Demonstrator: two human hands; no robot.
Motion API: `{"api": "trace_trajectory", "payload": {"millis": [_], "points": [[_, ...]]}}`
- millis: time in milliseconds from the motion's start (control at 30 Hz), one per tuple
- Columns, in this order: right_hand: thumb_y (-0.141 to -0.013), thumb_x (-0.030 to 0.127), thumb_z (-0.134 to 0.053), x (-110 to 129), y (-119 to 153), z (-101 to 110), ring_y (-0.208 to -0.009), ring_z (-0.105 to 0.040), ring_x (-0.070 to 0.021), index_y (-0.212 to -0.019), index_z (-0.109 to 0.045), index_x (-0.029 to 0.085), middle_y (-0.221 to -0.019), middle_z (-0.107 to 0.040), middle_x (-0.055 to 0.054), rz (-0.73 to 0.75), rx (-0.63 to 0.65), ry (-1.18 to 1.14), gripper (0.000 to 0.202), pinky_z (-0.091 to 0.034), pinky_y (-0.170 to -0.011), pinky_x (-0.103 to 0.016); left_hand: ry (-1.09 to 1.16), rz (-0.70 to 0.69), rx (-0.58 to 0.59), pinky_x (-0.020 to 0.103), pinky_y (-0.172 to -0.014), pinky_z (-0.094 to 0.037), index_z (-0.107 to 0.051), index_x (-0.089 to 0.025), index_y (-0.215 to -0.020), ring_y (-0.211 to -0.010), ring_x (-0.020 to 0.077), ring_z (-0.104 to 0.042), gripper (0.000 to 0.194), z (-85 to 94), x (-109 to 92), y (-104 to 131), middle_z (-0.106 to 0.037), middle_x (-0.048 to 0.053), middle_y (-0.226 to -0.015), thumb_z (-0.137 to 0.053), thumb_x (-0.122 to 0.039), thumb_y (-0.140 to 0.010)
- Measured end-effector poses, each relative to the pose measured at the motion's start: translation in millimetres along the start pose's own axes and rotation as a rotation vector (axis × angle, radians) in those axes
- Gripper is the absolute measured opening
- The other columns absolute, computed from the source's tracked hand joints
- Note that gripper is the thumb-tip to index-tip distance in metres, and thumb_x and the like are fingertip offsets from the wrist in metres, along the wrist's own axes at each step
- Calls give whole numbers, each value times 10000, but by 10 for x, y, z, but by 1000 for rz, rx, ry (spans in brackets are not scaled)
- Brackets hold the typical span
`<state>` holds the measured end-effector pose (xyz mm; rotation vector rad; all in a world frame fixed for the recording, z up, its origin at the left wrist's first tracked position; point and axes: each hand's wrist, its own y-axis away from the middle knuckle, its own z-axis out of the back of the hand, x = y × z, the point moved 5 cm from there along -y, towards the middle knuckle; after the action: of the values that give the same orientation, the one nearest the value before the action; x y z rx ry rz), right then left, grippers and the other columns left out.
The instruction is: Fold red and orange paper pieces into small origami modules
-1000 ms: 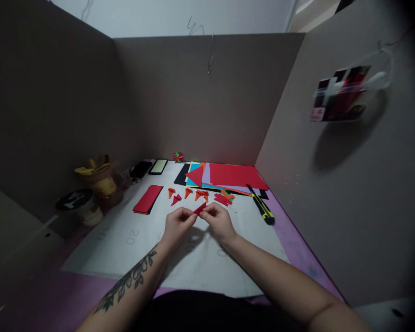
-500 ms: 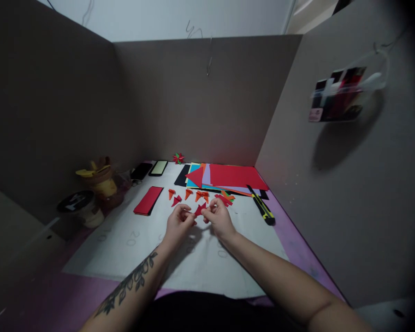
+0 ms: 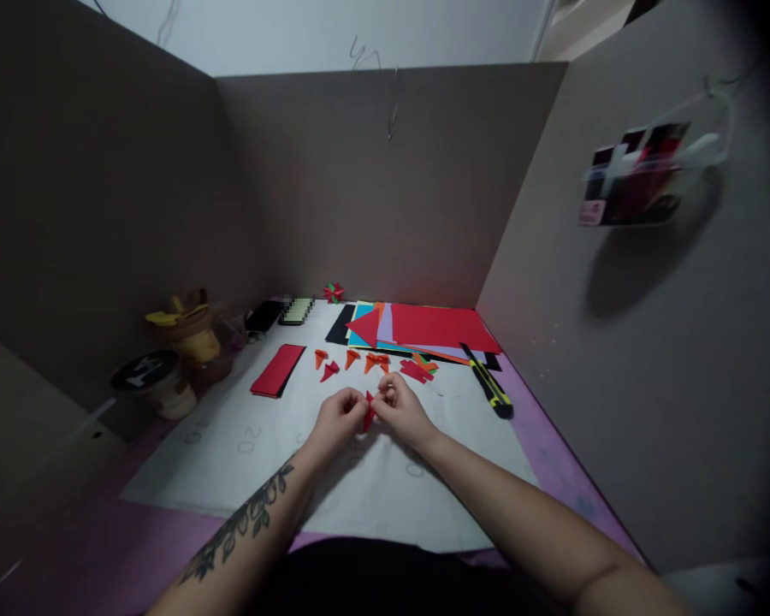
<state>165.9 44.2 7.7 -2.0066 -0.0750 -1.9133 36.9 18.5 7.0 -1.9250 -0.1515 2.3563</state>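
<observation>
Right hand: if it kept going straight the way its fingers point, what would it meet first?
The right hand points left, so it would first meet the small red folded paper it pinches, then the left hand right behind; depth is hard to judge.

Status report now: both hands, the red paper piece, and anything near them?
Left hand and right hand both pinch small red paper piece. Held above white mat. Folded orange pieces lie beyond, apart.

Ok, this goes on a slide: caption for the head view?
Both hands, left and right, pinch a red paper piece above a white mat.
</observation>
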Motion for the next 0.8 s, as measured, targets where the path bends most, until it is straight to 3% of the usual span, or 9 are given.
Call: {"api": "trace_trajectory", "payload": {"millis": [100,300,433,567,733,800], "points": [[-704,231,-589,4,-6,4,-449,-464,-74,-822,-426,213,-528,-458,110,-28,18,-50,202,-349,-472,-185,12,18,50,202,-478,-367,-568,-145,-682,-489,99,-489,224,-28,-3,7,-569,-7,-549,-538,-343,-781],[-720,329,-597,-97,-14,-4,-419,-452,-78,-701,-530,168,-521,-522,51,-226,152,-107,176,-330,-432,-196,-56,10,97,189,-454,-331,-586,-142,-668,-485,89,-461,260,-59,-26,39,-554,-9,-552,-532,-366,-789],[-740,286,-565,-47,-33,52,-458,-421,-87,-644,-523,179,-506,-480,60,-113,120,70,150,-320,-456,-204,-28,41,109,192,-446,-326,-602,-143,-689,-476,91,-458,235,-68,-8,44,-559,-4,-553,-551,-360,-765],[-751,261,-548,26,-35,63,-579,-481,-111,-679,-555,181,-612,-544,34,22,48,223,108,-377,-545,-218,10,48,133,195,-460,-341,-594,-145,-674,-492,93,-469,191,-83,4,38,-566,4,-568,-582,-325,-736],[-777,378,-546,-79,-21,15,-413,-412,-91,-709,-539,182,-504,-488,57,-178,92,44,207,-311,-419,-210,-1,33,59,197,-459,-326,-555,-157,-612,-483,89,-446,157,-28,-19,21,-532,-7,-532,-582,-270,-718],[-774,387,-553,-78,-11,7,-417,-405,-89,-692,-534,181,-494,-482,57,-195,115,15,222,-305,-426,-209,8,30,36,201,-462,-323,-558,-159,-609,-484,90,-442,178,-4,-36,15,-524,-8,-529,-582,-290,-727]]}}
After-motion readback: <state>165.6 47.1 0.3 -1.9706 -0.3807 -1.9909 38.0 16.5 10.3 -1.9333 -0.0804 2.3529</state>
